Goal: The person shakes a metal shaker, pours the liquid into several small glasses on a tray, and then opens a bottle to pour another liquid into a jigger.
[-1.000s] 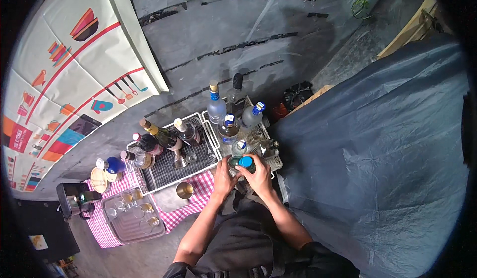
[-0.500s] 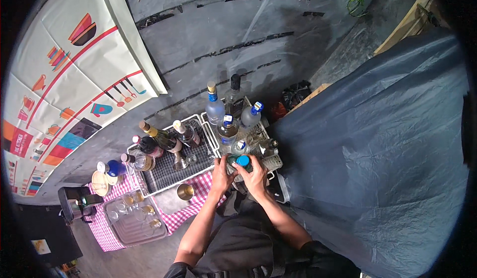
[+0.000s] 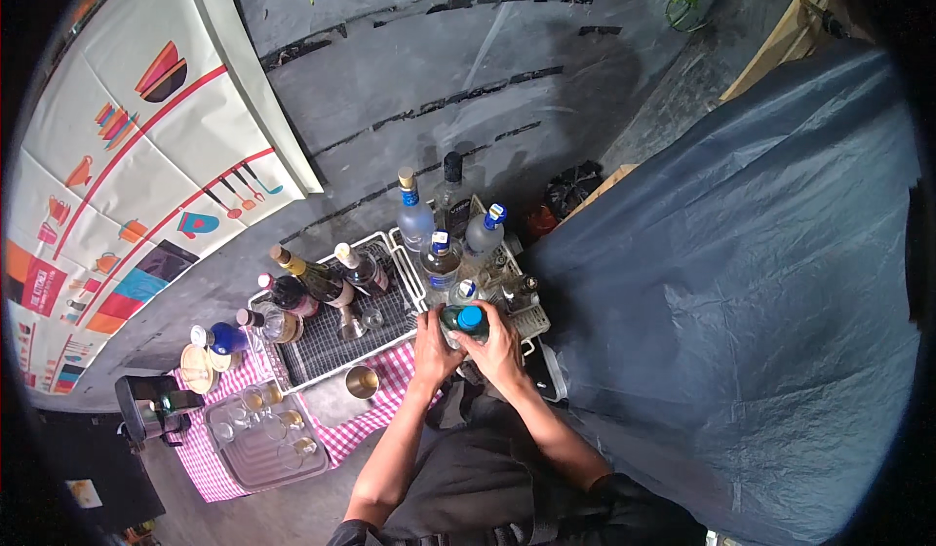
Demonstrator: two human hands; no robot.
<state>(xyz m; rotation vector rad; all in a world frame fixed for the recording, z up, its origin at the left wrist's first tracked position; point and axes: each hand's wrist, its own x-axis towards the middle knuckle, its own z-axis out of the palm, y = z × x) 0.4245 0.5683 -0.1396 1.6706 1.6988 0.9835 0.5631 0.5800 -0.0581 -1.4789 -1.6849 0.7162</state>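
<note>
A clear greenish bottle with a bright blue cap (image 3: 470, 318) is between my two hands at the near side of the right-hand rack. My left hand (image 3: 433, 351) is closed on its left side, and my right hand (image 3: 498, 353) grips the right side, close to the cap. Much of the bottle's lower part is hidden by my fingers. Just beyond it stand a bottle with a white-and-blue top (image 3: 466, 291) and a blue-capped bottle (image 3: 441, 261). Farther back are a frosted bottle with a cork-coloured top (image 3: 415, 222), a dark-capped bottle (image 3: 453, 200) and another frosted bottle (image 3: 485, 234).
A white wire rack (image 3: 322, 378) on the left holds several bottles and a metal jigger (image 3: 350, 324). A metal cup (image 3: 362, 382) stands before it. Glasses sit on a tray (image 3: 263, 478) over a pink checked cloth (image 3: 207, 476). A dark plastic sheet (image 3: 721, 302) hangs at right.
The view has shifted slightly. The blue-capped bottle has moved a little in my hands, and more of its greenish body shows beside the cap. Both hands keep hold of it.
</note>
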